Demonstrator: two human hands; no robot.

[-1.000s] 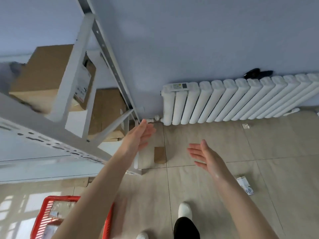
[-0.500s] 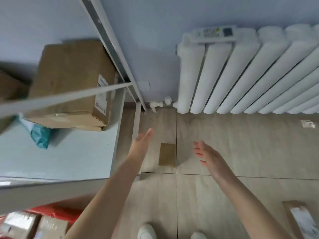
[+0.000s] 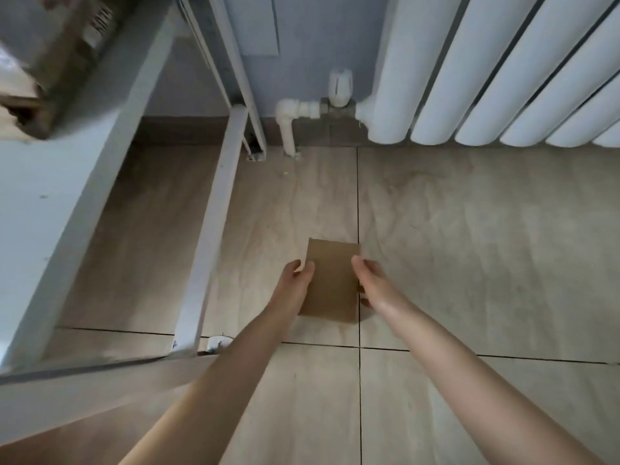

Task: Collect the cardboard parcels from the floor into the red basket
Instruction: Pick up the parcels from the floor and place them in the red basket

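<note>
A small flat brown cardboard parcel [image 3: 330, 280] lies on the tiled floor in the middle of the head view, near the wall. My left hand [image 3: 295, 283] presses its fingers and thumb against the parcel's left edge. My right hand [image 3: 372, 283] is against the right edge, its fingers curled at the side. The parcel is clasped between the two hands and rests on the floor. The red basket is out of view.
A white metal shelf rack stands at the left, its lower bar [image 3: 211, 229] running close beside my left hand. A cardboard box [image 3: 57, 62] sits on the shelf board. A white radiator [image 3: 469, 78] with its pipe and valve [image 3: 339, 87] lines the wall behind.
The view has dropped close to the floor. Both hands have reached down and forward from apart in the air and closed in on the parcel's two sides.
</note>
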